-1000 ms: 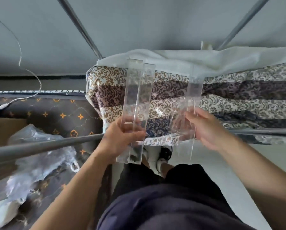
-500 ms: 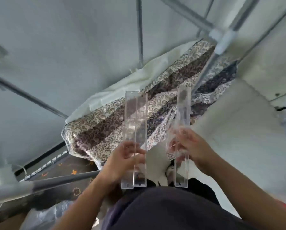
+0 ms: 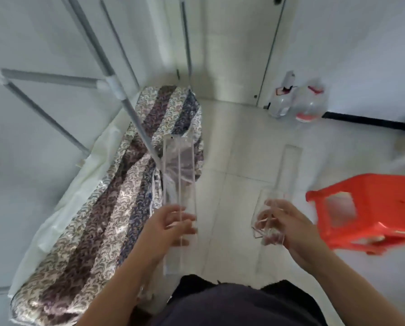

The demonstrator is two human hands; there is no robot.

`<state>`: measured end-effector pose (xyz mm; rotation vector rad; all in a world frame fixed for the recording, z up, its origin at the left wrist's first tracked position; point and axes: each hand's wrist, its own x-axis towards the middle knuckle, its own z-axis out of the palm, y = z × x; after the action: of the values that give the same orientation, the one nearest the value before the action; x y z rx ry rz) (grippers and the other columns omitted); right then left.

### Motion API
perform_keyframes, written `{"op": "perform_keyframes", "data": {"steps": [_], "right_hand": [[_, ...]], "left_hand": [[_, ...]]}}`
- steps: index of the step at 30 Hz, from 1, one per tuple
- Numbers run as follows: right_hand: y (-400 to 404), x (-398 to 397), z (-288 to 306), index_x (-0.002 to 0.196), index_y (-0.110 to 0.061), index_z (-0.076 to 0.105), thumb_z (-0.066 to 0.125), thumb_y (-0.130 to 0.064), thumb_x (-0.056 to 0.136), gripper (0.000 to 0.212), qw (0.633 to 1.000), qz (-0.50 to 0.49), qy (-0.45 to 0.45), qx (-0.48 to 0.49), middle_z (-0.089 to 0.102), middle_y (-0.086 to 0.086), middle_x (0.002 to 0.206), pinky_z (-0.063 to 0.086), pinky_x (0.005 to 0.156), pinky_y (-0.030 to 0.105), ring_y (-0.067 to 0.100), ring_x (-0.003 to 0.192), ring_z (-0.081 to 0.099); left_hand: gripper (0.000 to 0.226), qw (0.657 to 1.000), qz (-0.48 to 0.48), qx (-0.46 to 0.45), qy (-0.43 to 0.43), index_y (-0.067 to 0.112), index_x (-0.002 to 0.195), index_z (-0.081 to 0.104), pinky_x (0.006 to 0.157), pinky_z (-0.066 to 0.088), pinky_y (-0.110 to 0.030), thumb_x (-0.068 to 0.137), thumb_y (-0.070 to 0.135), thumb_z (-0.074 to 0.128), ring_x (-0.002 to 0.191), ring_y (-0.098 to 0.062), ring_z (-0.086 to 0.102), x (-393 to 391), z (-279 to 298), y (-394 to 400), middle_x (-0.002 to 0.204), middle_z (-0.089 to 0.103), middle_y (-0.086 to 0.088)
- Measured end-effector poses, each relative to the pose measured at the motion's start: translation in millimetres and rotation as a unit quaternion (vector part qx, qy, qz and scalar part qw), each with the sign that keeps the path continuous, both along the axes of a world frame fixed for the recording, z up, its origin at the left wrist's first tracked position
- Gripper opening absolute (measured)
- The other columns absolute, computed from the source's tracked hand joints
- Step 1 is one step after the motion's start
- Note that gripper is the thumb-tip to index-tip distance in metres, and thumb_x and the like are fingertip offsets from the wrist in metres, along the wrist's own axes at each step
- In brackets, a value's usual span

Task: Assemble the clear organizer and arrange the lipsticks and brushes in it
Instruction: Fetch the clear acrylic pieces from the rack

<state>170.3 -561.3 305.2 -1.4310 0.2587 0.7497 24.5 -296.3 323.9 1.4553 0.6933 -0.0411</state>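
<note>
I hold two long clear plastic pieces in my left hand. They lie side by side and point away from me, up in the air over the floor. My left fingers are curled around their near part.

My right hand holds more clear pieces. One is a long clear strip that also points away from me. The other is a short clear piece close to my palm. My right fingers wrap around them. The two bunches are well apart, one on the left and one on the right. They do not touch.

I think the job has just started. The clear box is not put together yet, because the pieces are loose in my hands. I still have to fit them together. I see no lipsticks and no brushes, so none are put away yet.

On the left is a bed with a flowery blanket and grey metal poles over it. On the right is an orange stool on the white tile floor. Far away by the wall are some plastic bags.
</note>
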Motion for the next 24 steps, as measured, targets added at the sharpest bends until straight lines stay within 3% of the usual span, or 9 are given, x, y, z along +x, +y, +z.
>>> {"op": "perform_keyframes", "data": {"steps": [3, 13, 18, 24], "right_hand": [[-64.5, 9.1, -2.0, 0.112, -0.014, 0.065, 0.055, -0.019, 0.103, 0.015, 0.997, -0.074, -0.016, 0.007, 0.073, 0.014, 0.089, 0.054, 0.051, 0.037, 0.027, 0.075, 0.073], [-292.8, 36.4, 6.2, 0.12, -0.011, 0.063, 0.051, -0.019, 0.105, 0.021, 0.977, -0.208, -0.038, 0.013, 0.073, 0.001, 0.079, 0.057, 0.051, 0.036, 0.016, 0.067, 0.071], [-371.2, 48.6, 17.0, 0.105, -0.016, 0.069, 0.053, -0.019, 0.104, 0.016, 0.96, -0.274, -0.046, 0.034, 0.071, 0.01, 0.089, 0.054, 0.049, 0.037, 0.022, 0.074, 0.071], [-435.1, 75.8, 16.2, 0.107, -0.017, 0.069, 0.051, -0.018, 0.103, 0.019, 0.927, -0.37, -0.027, 0.06, 0.074, 0.013, 0.092, 0.055, 0.051, 0.038, 0.024, 0.078, 0.073]], "left_hand": [[0.032, 0.999, -0.039, -0.003, -0.005, 0.013, 0.122, 0.058, 0.066, 0.061, -0.033, 0.093, 0.012, 0.071, 0.089, -0.027, 0.077, 35.8, -2.4, -50.7, 0.109, 0.077, -0.005], [0.03, 0.986, -0.156, -0.05, 0.008, 0.015, 0.119, 0.064, 0.064, 0.061, -0.041, 0.09, 0.011, 0.07, 0.094, -0.032, 0.076, 143.6, -18.6, -261.7, 0.108, 0.077, -0.011], [0.035, 0.971, -0.237, -0.028, 0.008, 0.023, 0.116, 0.066, 0.066, 0.062, -0.042, 0.082, 0.024, 0.073, 0.094, -0.032, 0.076, 201.1, -5.9, -334.0, 0.109, 0.077, -0.008], [0.034, 0.941, -0.337, 0.002, -0.001, 0.021, 0.115, 0.066, 0.063, 0.062, -0.041, 0.082, 0.018, 0.07, 0.093, -0.032, 0.076, 291.0, -2.0, -398.5, 0.108, 0.077, -0.008]]}}
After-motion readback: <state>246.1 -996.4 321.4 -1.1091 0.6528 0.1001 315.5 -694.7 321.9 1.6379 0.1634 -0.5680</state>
